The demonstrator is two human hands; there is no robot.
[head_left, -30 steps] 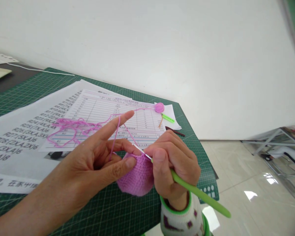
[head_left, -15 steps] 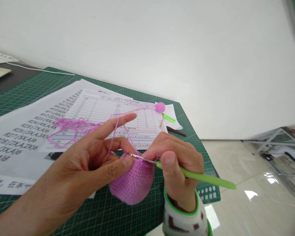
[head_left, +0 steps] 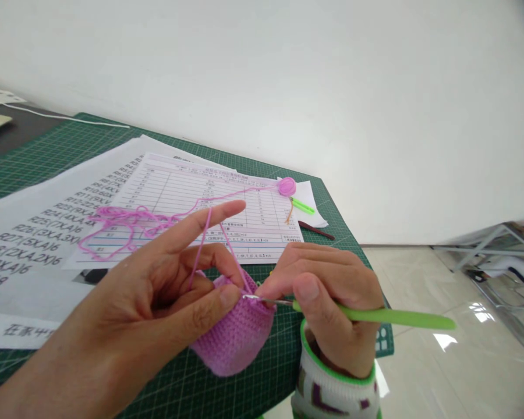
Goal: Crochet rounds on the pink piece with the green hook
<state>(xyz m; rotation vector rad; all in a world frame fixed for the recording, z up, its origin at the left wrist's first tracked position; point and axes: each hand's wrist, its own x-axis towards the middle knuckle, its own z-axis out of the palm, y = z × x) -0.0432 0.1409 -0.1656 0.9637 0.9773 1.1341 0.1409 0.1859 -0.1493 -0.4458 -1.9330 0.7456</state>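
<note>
My left hand [head_left: 157, 297] pinches a pink crocheted piece [head_left: 236, 334] between thumb and middle finger. Its index finger is stretched out with the pink yarn strand [head_left: 205, 233] running over it. My right hand [head_left: 332, 291] grips a green-handled crochet hook [head_left: 388, 316]; its metal tip sits at the rim of the crocheted piece, right beside my left thumb. Loose pink yarn [head_left: 122, 224] lies looped on the papers behind and trails to a small pink yarn ball [head_left: 286, 186].
Printed sheets [head_left: 192, 203] lie on a green cutting mat [head_left: 48, 151] covering the table. Another green tool [head_left: 303, 205] and a dark stick [head_left: 317, 230] lie near the far right corner. The table edge drops to a shiny floor [head_left: 441, 349] on the right.
The hook has swung from steep to nearly level, its handle pointing right. Both hands and the crocheted piece have sunk slightly, and the piece has turned so more of its side shows.
</note>
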